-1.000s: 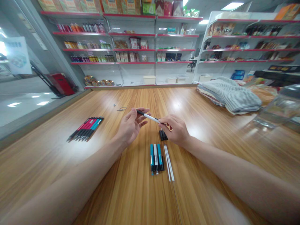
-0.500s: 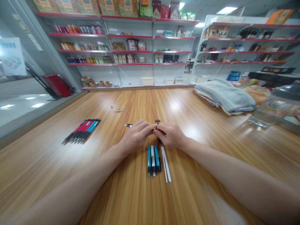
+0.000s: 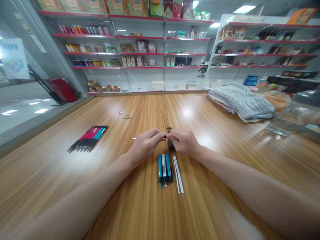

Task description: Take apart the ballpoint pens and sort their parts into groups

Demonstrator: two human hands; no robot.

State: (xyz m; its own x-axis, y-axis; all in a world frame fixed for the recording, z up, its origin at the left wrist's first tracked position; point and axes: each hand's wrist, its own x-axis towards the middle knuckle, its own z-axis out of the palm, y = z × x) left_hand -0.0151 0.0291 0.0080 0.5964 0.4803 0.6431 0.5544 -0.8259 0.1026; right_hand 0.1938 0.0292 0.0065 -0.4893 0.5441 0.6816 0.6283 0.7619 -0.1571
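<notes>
My left hand (image 3: 145, 145) and my right hand (image 3: 183, 142) meet fingertip to fingertip low over the wooden table (image 3: 225, 143). Both are closed round a slim pen, almost all of it hidden in my fingers; only its thin tip (image 3: 135, 138) pokes out to the left of my left hand. Just below my hands lie a few teal and white pen barrels (image 3: 164, 168) side by side, with thin white refills (image 3: 178, 173) next to them. Small black pen caps (image 3: 171, 145) sit under my right fingers.
A row of several pink, teal and black pens (image 3: 88, 138) lies to the left. A small spring and a metal ring (image 3: 127, 116) rest farther back. Folded striped cloth (image 3: 243, 101) and a clear jar (image 3: 292, 116) stand at right. Store shelves (image 3: 140, 53) line the back wall.
A second ago I held the black and white pen up between both hands; I have lowered it toward the table and brought my hands together round it.
</notes>
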